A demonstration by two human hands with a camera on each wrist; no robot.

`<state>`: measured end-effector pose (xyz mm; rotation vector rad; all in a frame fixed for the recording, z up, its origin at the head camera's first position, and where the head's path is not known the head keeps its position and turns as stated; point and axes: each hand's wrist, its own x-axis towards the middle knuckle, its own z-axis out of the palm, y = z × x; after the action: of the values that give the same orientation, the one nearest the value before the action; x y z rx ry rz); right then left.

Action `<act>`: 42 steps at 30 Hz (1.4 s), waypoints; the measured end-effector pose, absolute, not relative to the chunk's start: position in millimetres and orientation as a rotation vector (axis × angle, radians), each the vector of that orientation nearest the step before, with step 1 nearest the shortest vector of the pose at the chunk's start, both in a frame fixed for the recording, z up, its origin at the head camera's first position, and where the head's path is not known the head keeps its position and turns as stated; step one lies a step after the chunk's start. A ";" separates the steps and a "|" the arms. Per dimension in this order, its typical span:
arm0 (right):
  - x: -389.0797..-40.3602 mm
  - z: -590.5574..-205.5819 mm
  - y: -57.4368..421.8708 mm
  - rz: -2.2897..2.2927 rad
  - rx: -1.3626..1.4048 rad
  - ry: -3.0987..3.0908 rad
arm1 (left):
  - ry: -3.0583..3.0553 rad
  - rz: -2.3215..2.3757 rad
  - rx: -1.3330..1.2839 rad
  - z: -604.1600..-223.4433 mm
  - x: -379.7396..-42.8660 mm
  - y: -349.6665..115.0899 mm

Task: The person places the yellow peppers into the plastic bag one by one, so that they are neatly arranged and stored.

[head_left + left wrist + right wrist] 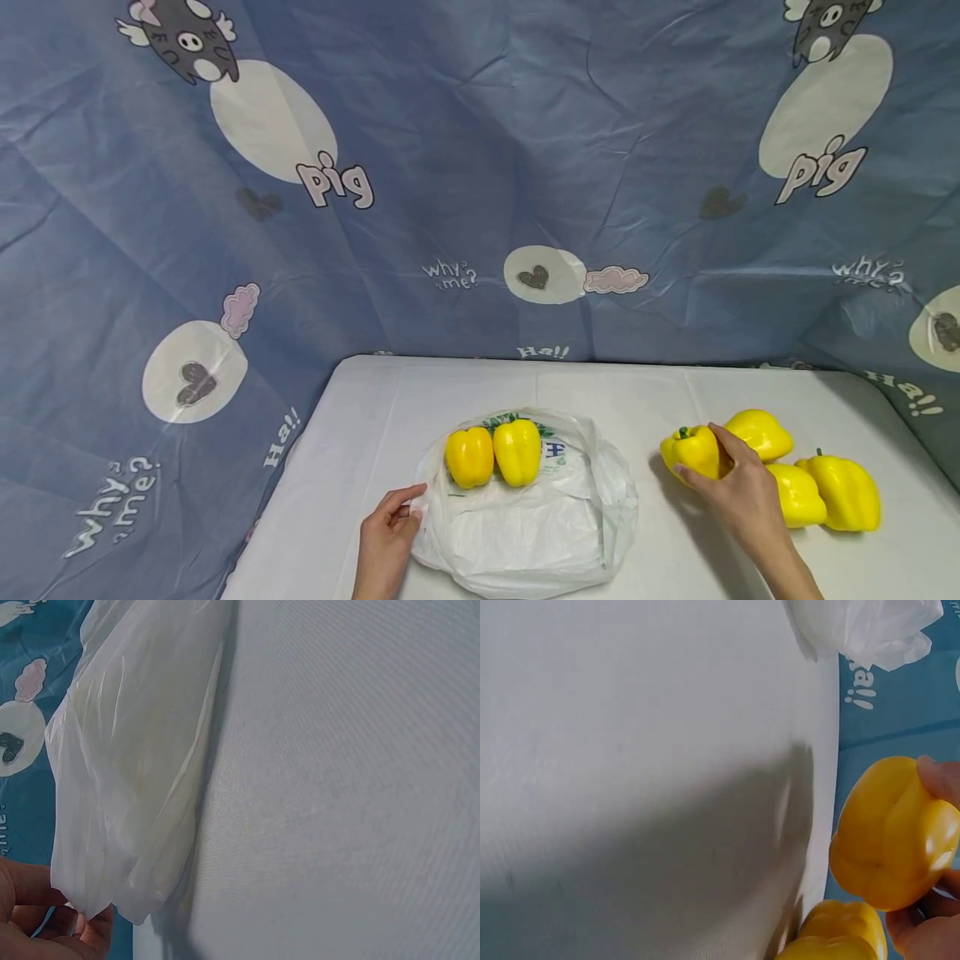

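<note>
My right hand (742,492) grips a yellow bell pepper (692,451) between thumb and fingers, its green stem facing up. In the right wrist view that held pepper (892,832) hangs above the table, over its shadow. At the left edge of a white plastic bag (525,550), my left hand (390,533) pinches the rim. Two yellow bell peppers (517,452) lie side by side inside the bag, toward its far end. The left wrist view shows the bag's side (142,750) bunched between my fingertips (97,930).
Three more yellow bell peppers (843,492) cluster on the table's right side, partly behind my right hand. A white cloth (360,433) covers the table. Beyond its far edge hangs a blue patterned curtain (450,192), which also runs along the sides.
</note>
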<state>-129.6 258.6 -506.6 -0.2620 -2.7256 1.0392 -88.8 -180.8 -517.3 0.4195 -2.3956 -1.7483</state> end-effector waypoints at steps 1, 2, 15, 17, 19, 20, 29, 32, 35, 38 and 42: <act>-129.1 -506.1 257.9 1.042 -0.263 -2.719 | -2.397 -1.747 0.421 -517.3 -88.8 -180.9; -128.6 -505.7 257.2 1.049 -0.264 -2.714 | -2.399 -1.744 0.428 -517.5 -89.0 -181.0; -124.8 -502.1 245.1 1.162 -0.222 -2.650 | -2.395 -1.740 0.413 -517.4 -88.3 -181.0; -124.5 -502.2 243.2 1.181 -0.213 -2.635 | -2.388 -1.757 0.406 -517.4 -88.2 -181.5; -124.0 -502.1 241.3 1.187 -0.207 -2.623 | -2.385 -1.765 0.390 -517.6 -88.0 -182.2; -123.9 -502.2 240.7 1.195 -0.209 -2.618 | -2.385 -1.768 0.383 -517.9 -87.9 -182.5; -124.5 -498.6 234.5 1.362 -0.306 -2.577 | -2.375 -1.769 0.406 -517.6 -89.0 -181.4; -124.9 -496.9 232.5 1.429 -0.336 -2.564 | -2.383 -1.768 0.416 -518.0 -89.4 -181.6; -125.0 -495.2 230.3 1.470 -0.336 -2.541 | -2.392 -1.760 0.423 -518.5 -90.0 -181.9; -125.1 -493.1 228.3 1.517 -0.333 -2.511 | -2.406 -1.745 0.423 -518.6 -90.6 -181.9; -125.6 -490.7 226.6 1.571 -0.323 -2.471 | -2.410 -1.746 0.431 -518.5 -91.2 -181.8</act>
<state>-125.6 226.6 -490.7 -0.3232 -2.4709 1.5709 -91.2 -181.8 -518.5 0.4314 -2.4099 -1.7459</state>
